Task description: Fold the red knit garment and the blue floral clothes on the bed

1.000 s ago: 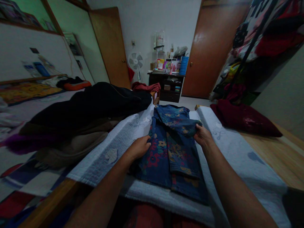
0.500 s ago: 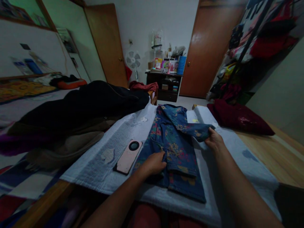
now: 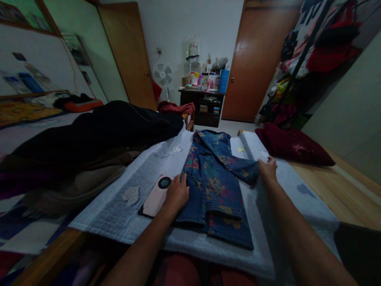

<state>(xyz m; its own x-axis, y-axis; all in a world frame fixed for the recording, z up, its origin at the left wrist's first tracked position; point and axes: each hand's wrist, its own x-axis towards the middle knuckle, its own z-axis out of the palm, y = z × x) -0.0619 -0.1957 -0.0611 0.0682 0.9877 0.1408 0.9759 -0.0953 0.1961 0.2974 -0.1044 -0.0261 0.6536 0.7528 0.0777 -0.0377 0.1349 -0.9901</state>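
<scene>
From my distant post I saw, in the lower middle of the frame, the left hand (image 3: 177, 194) lying palm down with fingers extended over the left edge of the jacket (image 3: 218, 180); it did not look clenched. Partly under this hand and wrist was the phone (image 3: 153, 198). The jacket lay front up on the pale cloth (image 3: 104, 206) at the centre. Its one sleeve (image 3: 238, 163) crossed the body and reached out to the right, where the right hand (image 3: 267, 169) was at its end. I could not make out whether those fingers pinched the sleeve or only touched it.

The step seemed to me to be arranging the sleeve. To do it well, I judged, the left palm had to press the body lightly, while the right hand drew the sleeve straight by its end, without twisting. The phone, so close to the edge, could catch the fabric, so it was better kept apart.

Farther, at the upper middle, stood a dark cabinet (image 3: 206, 120). In its open shelf were a small brown box (image 3: 203, 108) and a few blue items (image 3: 216, 110). A clear plastic cover (image 3: 193, 47) above it enclosed something whitish, too small to name.
</scene>
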